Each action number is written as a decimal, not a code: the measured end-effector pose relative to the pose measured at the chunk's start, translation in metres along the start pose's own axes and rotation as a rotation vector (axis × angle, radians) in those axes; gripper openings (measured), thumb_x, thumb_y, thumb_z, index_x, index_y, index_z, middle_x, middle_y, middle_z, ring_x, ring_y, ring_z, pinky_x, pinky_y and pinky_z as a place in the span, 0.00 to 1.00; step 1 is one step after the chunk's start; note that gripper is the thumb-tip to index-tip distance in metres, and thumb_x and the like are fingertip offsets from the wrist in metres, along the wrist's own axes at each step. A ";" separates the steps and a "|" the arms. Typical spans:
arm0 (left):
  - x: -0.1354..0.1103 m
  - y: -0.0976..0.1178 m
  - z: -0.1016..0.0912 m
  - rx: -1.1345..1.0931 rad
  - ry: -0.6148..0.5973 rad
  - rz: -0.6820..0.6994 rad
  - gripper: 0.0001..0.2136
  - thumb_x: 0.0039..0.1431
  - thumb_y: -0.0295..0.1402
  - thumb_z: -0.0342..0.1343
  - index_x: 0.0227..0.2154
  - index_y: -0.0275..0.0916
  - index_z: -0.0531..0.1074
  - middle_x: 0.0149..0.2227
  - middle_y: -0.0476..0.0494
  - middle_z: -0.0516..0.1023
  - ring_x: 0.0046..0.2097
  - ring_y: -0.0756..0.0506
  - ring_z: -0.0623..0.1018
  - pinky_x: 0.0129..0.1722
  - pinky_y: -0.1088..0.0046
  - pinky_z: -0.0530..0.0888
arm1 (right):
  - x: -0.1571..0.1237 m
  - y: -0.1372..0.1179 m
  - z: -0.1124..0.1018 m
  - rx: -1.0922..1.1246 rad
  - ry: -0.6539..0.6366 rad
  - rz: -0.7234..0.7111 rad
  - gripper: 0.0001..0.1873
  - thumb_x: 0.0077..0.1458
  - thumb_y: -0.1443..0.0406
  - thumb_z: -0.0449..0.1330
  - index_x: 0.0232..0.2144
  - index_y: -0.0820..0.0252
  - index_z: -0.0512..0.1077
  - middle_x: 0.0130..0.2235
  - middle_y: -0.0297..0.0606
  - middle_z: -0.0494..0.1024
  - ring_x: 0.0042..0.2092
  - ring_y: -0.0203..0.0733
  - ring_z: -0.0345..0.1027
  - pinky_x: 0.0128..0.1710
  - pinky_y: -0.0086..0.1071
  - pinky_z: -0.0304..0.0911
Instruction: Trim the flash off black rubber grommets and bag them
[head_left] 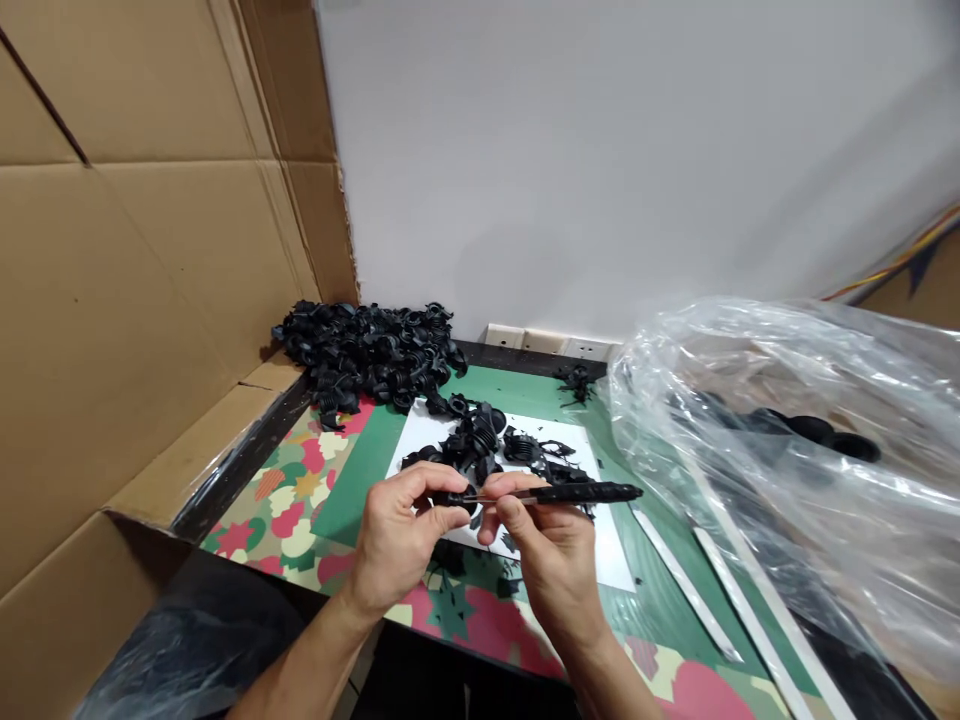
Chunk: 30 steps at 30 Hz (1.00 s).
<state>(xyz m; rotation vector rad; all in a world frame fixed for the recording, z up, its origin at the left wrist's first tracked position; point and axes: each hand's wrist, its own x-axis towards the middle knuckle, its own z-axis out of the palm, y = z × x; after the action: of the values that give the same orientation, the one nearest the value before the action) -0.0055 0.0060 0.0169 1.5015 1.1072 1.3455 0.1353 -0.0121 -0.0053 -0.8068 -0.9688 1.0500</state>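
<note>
Between the closed fingers of the left hand [394,540] sits a small black part [450,497]; at its 3 o'clock, the right hand [559,565] pinches a black-handled tool [589,492], long axis 9-to-3, tip at the part; beneath, a white sheet [615,570] on the worktop [349,505]; a black heap [367,350] at 11, pale wall [562,150] at 12.

From afar I see ribbed black rubbery pieces [481,438] (faintly glossy), a shiny, crinkled clear plastic bag [675,335] and matt brown cardboard panels [135,290].
</note>
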 end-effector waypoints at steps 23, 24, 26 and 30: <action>-0.003 0.006 0.036 0.104 -0.098 -0.009 0.12 0.42 0.20 0.63 0.31 0.40 0.80 0.35 0.46 0.83 0.38 0.45 0.80 0.36 0.76 0.76 | -0.004 -0.008 -0.038 0.067 0.062 0.021 0.12 0.50 0.56 0.66 0.29 0.59 0.75 0.29 0.33 0.75 0.20 0.33 0.68 0.23 0.29 0.67; -0.003 0.005 0.037 0.112 -0.098 0.007 0.12 0.43 0.20 0.63 0.31 0.40 0.80 0.35 0.46 0.82 0.38 0.46 0.80 0.37 0.76 0.76 | -0.004 -0.008 -0.038 0.060 0.068 0.011 0.11 0.51 0.57 0.65 0.30 0.59 0.75 0.29 0.33 0.75 0.20 0.33 0.69 0.23 0.29 0.67; -0.004 0.004 0.037 0.120 -0.099 0.027 0.12 0.43 0.20 0.63 0.32 0.40 0.80 0.36 0.46 0.82 0.39 0.45 0.80 0.36 0.76 0.76 | -0.005 -0.008 -0.039 0.043 0.073 0.005 0.11 0.51 0.57 0.65 0.30 0.59 0.75 0.29 0.33 0.75 0.20 0.33 0.68 0.23 0.29 0.66; -0.007 0.002 0.040 0.129 -0.095 0.054 0.13 0.43 0.19 0.63 0.32 0.41 0.80 0.37 0.45 0.82 0.40 0.45 0.79 0.36 0.76 0.77 | -0.005 -0.010 -0.038 0.017 0.090 0.040 0.13 0.51 0.55 0.64 0.29 0.60 0.74 0.23 0.32 0.74 0.20 0.34 0.66 0.23 0.30 0.64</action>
<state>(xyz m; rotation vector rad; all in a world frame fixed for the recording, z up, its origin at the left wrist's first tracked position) 0.0339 -0.0022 0.0126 1.6824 1.1172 1.2452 0.1727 -0.0228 -0.0115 -0.8558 -0.8694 1.0458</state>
